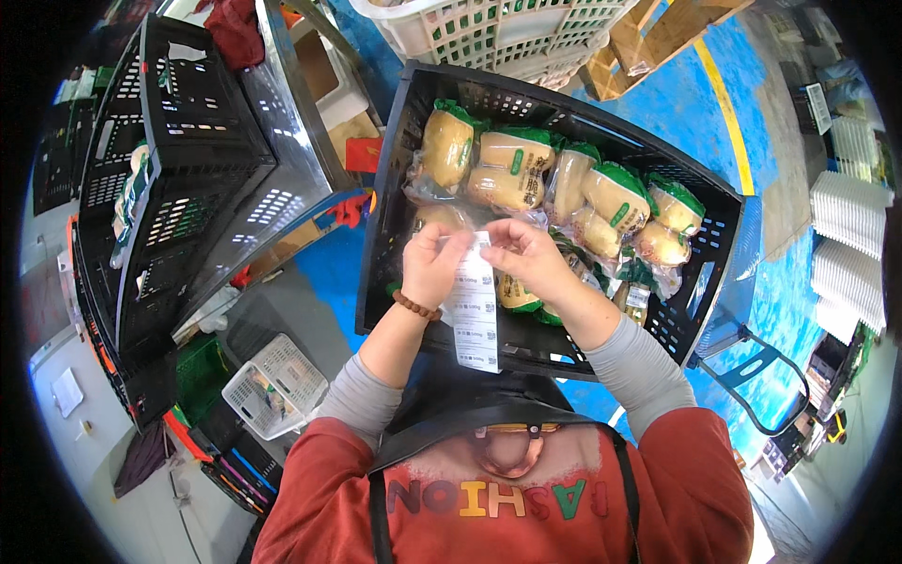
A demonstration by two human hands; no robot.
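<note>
A long white strip of printed labels (476, 315) hangs between my hands, its lower end dangling over the near rim of a black crate (564, 89). My left hand (431, 263) pinches the strip's upper left edge, with a beaded bracelet at the wrist. On the other edge, the fingers of my right hand (532, 258) close on the top of the strip. Beneath and beyond my hands, several clear bags of potatoes (512, 167) with green and tan printing lie in the crate. Some bags are partly hidden by my hands and the strip.
Beyond the crate stands a white slatted basket (507, 33), with a wooden crate (648, 42) beside it. Stacked black crates (202, 141) and a metal table (291, 122) are at the left. A small white basket (275, 385) sits lower left. A metal-framed handle (761, 376) juts out at right.
</note>
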